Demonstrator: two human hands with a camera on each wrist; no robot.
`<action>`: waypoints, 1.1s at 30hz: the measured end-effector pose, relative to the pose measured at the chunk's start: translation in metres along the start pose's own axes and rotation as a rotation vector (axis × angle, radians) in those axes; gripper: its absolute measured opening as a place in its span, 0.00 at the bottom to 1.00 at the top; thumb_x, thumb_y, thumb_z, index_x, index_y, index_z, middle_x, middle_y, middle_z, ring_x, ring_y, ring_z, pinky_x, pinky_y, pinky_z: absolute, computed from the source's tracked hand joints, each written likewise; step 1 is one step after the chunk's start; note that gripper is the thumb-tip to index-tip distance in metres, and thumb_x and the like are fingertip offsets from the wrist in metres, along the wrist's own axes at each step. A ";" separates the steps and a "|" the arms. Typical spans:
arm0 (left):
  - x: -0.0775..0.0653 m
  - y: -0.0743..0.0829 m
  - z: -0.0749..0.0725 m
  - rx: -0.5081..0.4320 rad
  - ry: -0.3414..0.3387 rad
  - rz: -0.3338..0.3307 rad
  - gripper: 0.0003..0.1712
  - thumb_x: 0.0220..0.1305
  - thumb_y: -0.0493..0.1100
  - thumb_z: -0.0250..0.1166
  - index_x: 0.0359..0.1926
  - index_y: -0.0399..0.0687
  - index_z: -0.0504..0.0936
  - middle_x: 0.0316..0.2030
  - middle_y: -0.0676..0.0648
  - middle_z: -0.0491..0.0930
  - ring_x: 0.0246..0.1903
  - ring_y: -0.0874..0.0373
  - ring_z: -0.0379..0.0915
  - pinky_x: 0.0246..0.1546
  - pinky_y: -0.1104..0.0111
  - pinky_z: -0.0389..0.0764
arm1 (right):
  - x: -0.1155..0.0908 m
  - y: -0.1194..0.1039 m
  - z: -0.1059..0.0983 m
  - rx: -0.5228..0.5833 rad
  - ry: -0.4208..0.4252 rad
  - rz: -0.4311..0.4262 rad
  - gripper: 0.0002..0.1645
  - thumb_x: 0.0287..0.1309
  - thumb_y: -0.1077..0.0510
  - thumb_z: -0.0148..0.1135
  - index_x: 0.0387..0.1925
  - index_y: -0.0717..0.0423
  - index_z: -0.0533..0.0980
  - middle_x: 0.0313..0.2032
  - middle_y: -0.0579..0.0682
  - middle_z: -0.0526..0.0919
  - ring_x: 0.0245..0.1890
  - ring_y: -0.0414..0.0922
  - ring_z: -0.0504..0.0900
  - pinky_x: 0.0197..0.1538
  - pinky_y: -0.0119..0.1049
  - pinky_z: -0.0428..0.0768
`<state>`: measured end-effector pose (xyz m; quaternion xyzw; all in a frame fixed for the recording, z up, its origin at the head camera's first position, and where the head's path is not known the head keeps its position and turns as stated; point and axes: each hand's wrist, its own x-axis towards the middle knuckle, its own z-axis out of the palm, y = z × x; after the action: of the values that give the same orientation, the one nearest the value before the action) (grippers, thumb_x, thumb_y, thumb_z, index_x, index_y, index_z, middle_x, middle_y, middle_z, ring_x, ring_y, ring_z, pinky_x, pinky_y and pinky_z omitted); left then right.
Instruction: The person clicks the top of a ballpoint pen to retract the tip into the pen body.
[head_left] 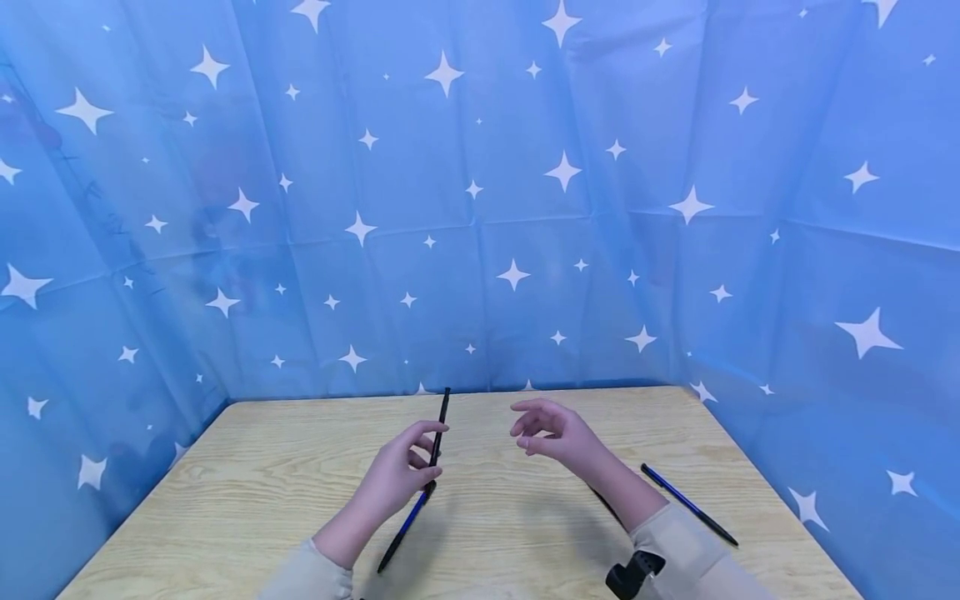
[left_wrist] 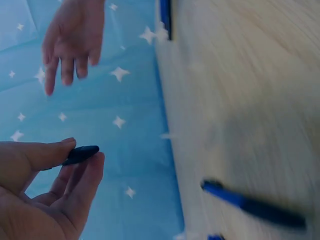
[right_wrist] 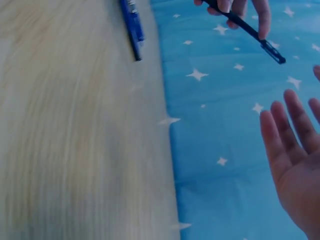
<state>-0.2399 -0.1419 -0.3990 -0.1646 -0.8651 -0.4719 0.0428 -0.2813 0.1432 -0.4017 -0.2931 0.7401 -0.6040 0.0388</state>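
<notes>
My left hand [head_left: 393, 471] pinches a black pen [head_left: 443, 410] between thumb and fingers, holding it above the table. In the left wrist view the pen's tapered end [left_wrist: 82, 155] pokes out past the thumb. The right wrist view shows its other end, with a clip [right_wrist: 271, 50], pointing toward my right hand [right_wrist: 300, 170]. That right hand is raised apart from the pen, fingers loosely bent in the head view and holding nothing. Below my left hand lies a blue and black pen [head_left: 408, 525], its upper end overlapped by the hand.
On the right side of the wooden table [head_left: 487, 533] lies another blue and black pen [head_left: 690, 504]. A dark pen [head_left: 602, 502] shows beside my right forearm, which hides part of it. A blue curtain with white stars [head_left: 480, 208] hangs behind the table and along both sides.
</notes>
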 end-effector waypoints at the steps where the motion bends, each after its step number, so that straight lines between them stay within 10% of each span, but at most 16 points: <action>1: -0.001 -0.004 -0.003 0.016 0.000 -0.006 0.32 0.57 0.26 0.68 0.61 0.51 0.75 0.42 0.45 0.76 0.30 0.57 0.77 0.27 0.65 0.81 | -0.001 0.002 0.000 -0.030 -0.010 0.003 0.29 0.62 0.62 0.65 0.63 0.62 0.69 0.46 0.62 0.80 0.43 0.48 0.80 0.45 0.40 0.81; 20: -0.013 -0.055 -0.060 0.388 -0.093 -0.128 0.32 0.49 0.25 0.72 0.55 0.51 0.78 0.34 0.46 0.75 0.18 0.58 0.67 0.22 0.65 0.72 | -0.036 0.024 -0.022 -0.182 -0.112 0.095 0.29 0.60 0.54 0.68 0.60 0.58 0.72 0.44 0.57 0.80 0.42 0.49 0.79 0.43 0.39 0.80; 33: -0.022 -0.094 -0.087 0.495 -0.178 -0.128 0.29 0.42 0.25 0.76 0.48 0.44 0.81 0.30 0.49 0.76 0.29 0.55 0.73 0.29 0.62 0.76 | -0.051 0.030 -0.032 -0.243 -0.168 0.130 0.26 0.60 0.53 0.68 0.58 0.54 0.73 0.43 0.55 0.80 0.40 0.47 0.80 0.41 0.38 0.80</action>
<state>-0.2564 -0.2668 -0.4316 -0.1351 -0.9631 -0.2314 -0.0245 -0.2645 0.1985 -0.4361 -0.2967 0.8193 -0.4795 0.1037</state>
